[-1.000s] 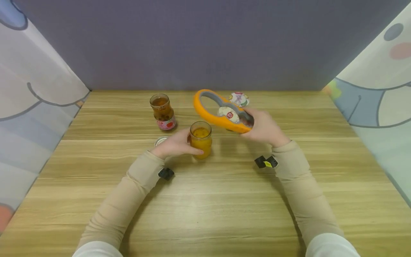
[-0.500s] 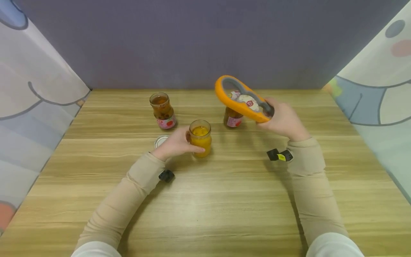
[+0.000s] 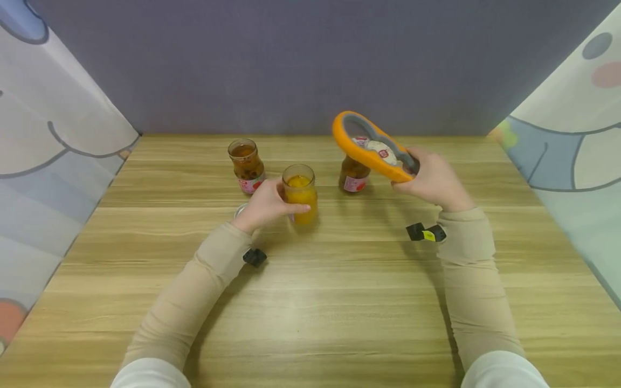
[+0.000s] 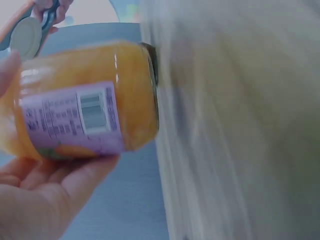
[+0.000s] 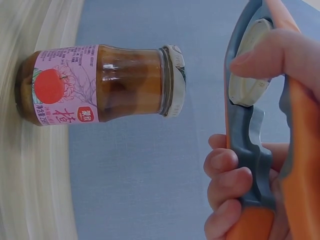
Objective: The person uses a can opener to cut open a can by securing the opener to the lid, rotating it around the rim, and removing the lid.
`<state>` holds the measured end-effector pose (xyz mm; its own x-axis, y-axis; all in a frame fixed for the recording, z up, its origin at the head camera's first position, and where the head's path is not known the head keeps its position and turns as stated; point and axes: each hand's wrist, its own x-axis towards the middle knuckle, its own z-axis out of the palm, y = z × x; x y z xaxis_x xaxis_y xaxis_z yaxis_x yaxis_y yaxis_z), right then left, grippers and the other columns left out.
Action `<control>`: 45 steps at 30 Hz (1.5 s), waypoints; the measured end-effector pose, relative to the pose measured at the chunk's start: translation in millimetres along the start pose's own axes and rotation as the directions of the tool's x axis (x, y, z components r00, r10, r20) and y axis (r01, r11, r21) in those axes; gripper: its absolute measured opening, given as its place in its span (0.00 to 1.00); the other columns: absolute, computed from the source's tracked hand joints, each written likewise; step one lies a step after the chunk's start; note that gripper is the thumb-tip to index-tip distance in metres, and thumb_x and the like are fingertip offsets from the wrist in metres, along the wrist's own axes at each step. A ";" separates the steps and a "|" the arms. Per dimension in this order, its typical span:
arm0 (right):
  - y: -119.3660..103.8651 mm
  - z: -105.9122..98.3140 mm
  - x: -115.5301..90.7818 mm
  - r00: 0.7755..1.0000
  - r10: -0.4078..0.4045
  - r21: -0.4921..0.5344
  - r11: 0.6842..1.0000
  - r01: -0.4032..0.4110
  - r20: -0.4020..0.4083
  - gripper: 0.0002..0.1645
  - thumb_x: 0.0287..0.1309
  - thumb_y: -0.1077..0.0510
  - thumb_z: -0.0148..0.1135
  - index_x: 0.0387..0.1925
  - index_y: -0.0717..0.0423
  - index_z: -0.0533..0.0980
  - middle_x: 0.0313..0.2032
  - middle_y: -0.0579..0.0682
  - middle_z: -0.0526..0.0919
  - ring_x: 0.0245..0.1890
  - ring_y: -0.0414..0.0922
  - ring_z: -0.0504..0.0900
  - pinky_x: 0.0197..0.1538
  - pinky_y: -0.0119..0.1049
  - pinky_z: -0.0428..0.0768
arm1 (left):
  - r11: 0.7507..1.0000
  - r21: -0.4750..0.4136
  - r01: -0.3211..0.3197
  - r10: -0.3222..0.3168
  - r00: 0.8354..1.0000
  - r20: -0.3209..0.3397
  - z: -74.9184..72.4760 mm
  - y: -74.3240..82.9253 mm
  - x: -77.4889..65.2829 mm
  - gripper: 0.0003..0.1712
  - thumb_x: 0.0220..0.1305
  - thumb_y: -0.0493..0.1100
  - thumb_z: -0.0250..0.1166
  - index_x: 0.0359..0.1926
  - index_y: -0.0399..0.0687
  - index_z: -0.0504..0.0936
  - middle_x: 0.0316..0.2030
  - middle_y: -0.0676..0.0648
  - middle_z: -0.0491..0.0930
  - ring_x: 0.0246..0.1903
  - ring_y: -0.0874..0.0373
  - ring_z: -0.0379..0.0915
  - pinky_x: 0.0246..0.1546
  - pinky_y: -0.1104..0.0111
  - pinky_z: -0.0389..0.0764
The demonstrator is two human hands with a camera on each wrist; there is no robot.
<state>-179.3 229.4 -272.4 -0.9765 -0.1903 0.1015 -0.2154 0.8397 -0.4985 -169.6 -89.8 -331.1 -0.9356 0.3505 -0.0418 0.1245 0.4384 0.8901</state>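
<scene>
My left hand (image 3: 264,207) grips an uncapped glass jar (image 3: 302,203) of yellow-orange fruit, upright, fingers and thumb around its side. The left wrist view shows this jar's purple barcode label (image 4: 75,120); whether its base touches the table is unclear. My right hand (image 3: 434,180) holds an orange-and-grey jar opener (image 3: 360,154) in the air. A pale lid (image 5: 247,92) sits within the opener, under my right thumb (image 5: 275,57). Partly behind the opener in the head view stands a capped brown jar (image 3: 355,182) with a pink label, apart from it in the right wrist view.
An uncapped jar (image 3: 246,166) of brown contents stands at the back left of the wooden table (image 3: 310,302). A loose lid (image 3: 240,210) lies partly hidden behind my left hand. A grey partition (image 3: 310,70) rises behind the table.
My right hand has carried the jar opener and lid to the right and back, slowing lately. My left hand has shifted the yellow jar slightly farther from me.
</scene>
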 end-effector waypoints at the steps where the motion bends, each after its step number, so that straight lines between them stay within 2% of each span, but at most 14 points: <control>1: 0.0 0.1 0.2 1.000 0.000 -0.001 1.000 0.000 0.002 0.27 0.39 0.56 0.67 0.46 0.56 0.72 0.32 0.54 0.76 0.29 0.49 0.68 0.30 0.38 0.63 | 1.000 -0.011 0.005 -0.005 1.000 -0.014 -0.5 0.8 1.6 0.25 0.47 0.46 0.73 0.47 0.45 0.77 0.39 0.43 0.83 0.32 0.51 0.80 0.36 0.62 0.81; 6: 1.0 0.6 0.4 1.000 0.000 0.008 1.000 0.000 0.006 0.27 0.40 0.57 0.67 0.46 0.57 0.72 0.32 0.55 0.76 0.29 0.49 0.68 0.30 0.38 0.64 | 0.998 -0.002 0.062 -0.062 0.996 -0.070 -0.6 3.2 11.3 0.28 0.47 0.48 0.74 0.49 0.44 0.77 0.43 0.44 0.82 0.41 0.54 0.79 0.44 0.63 0.79; 11: 1.9 0.1 0.7 1.000 0.005 0.011 1.000 -0.005 0.009 0.29 0.40 0.56 0.67 0.48 0.57 0.72 0.33 0.55 0.77 0.29 0.49 0.69 0.31 0.38 0.65 | 0.994 -0.035 0.108 -0.111 0.987 -0.118 0.7 1.3 22.0 0.28 0.48 0.47 0.73 0.50 0.44 0.76 0.45 0.44 0.81 0.44 0.52 0.78 0.47 0.61 0.78; 16: 2.3 -1.0 0.9 1.000 0.009 0.018 1.000 -0.010 0.017 0.29 0.40 0.57 0.67 0.48 0.57 0.72 0.34 0.56 0.77 0.30 0.49 0.69 0.31 0.38 0.65 | 0.988 -0.078 0.131 -0.141 0.978 -0.151 -0.1 -0.8 32.3 0.26 0.49 0.47 0.73 0.49 0.45 0.77 0.45 0.44 0.81 0.38 0.53 0.78 0.42 0.61 0.79; 19: 3.0 -1.5 0.6 1.000 0.012 0.021 1.000 -0.013 0.019 0.29 0.40 0.57 0.67 0.48 0.58 0.72 0.34 0.56 0.77 0.30 0.49 0.69 0.31 0.38 0.65 | 0.984 -0.107 0.141 -0.156 0.976 -0.151 -0.5 -1.4 38.2 0.27 0.49 0.46 0.72 0.51 0.44 0.76 0.46 0.43 0.81 0.39 0.53 0.78 0.41 0.62 0.79; 22: 4.3 -1.6 0.6 1.000 0.011 0.020 1.000 -0.011 0.018 0.29 0.40 0.57 0.68 0.48 0.58 0.72 0.34 0.56 0.77 0.30 0.49 0.70 0.31 0.38 0.65 | 0.977 -0.148 0.152 -0.176 0.971 -0.161 -0.2 -1.7 44.0 0.29 0.50 0.44 0.72 0.53 0.44 0.74 0.49 0.43 0.79 0.44 0.53 0.76 0.43 0.64 0.78; 27: 5.9 -3.4 -0.1 1.000 0.014 0.021 1.000 -0.015 0.016 0.30 0.41 0.56 0.68 0.50 0.58 0.72 0.36 0.56 0.78 0.32 0.50 0.70 0.33 0.38 0.65 | 0.963 -0.216 0.163 -0.202 0.964 -0.170 1.3 -0.5 52.0 0.29 0.50 0.42 0.71 0.54 0.45 0.72 0.50 0.44 0.78 0.43 0.51 0.76 0.39 0.62 0.79; 35: 7.2 -4.3 0.1 0.999 0.022 0.005 1.000 -0.022 0.026 0.31 0.41 0.55 0.68 0.50 0.58 0.72 0.36 0.56 0.77 0.32 0.50 0.70 0.32 0.38 0.65 | 0.968 -0.176 0.181 -0.214 0.958 -0.191 3.7 -0.3 61.2 0.30 0.49 0.43 0.72 0.54 0.46 0.72 0.51 0.45 0.77 0.51 0.52 0.74 0.55 0.60 0.74; 41: 8.9 -2.4 1.3 1.000 0.010 0.004 1.000 -0.010 0.015 0.28 0.40 0.55 0.69 0.47 0.57 0.73 0.34 0.55 0.77 0.31 0.49 0.70 0.31 0.38 0.65 | 0.962 -0.192 0.194 -0.227 0.960 -0.166 1.4 -1.4 65.0 0.31 0.50 0.42 0.72 0.56 0.44 0.71 0.52 0.44 0.77 0.52 0.51 0.73 0.55 0.60 0.74; 45: 9.8 -2.4 2.1 1.000 0.010 0.003 1.000 -0.010 0.012 0.28 0.39 0.55 0.69 0.47 0.57 0.73 0.34 0.55 0.77 0.31 0.49 0.70 0.31 0.38 0.65 | 0.966 -0.162 0.200 -0.227 0.959 -0.168 -1.3 -2.0 66.8 0.32 0.50 0.44 0.72 0.55 0.44 0.72 0.52 0.44 0.77 0.52 0.51 0.73 0.55 0.61 0.74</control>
<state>-183.5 238.4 -275.0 -0.9783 -0.1884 0.0859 -0.2059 0.8402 -0.5017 -232.7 -68.3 -335.1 -0.9812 0.0979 -0.1661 -0.1208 0.3596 0.9253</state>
